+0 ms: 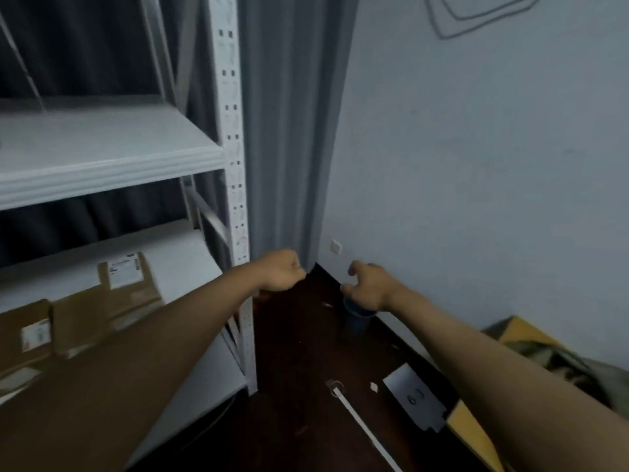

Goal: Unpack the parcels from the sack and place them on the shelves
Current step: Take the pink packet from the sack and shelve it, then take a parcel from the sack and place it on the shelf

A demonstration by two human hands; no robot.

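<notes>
Dark flooring (pixel 299 352) and a pale wall are noted beside white shelves (pixel 112 161). Brown parcels (pixel 112 294) lie on the lower shelf at eight o'clock; the sack (pixel 558 362) sits at four o'clock. Nothing is held: the left hand (pixel 280 270) is fisted, the right hand (pixel 369 286) loosely curled. It is judged that both hands should be turned toward the sack and one parcel gripped squarely.

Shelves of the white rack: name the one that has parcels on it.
The lower shelf holds the brown cardboard parcels with white labels; the upper shelf shows none in this view.
</notes>
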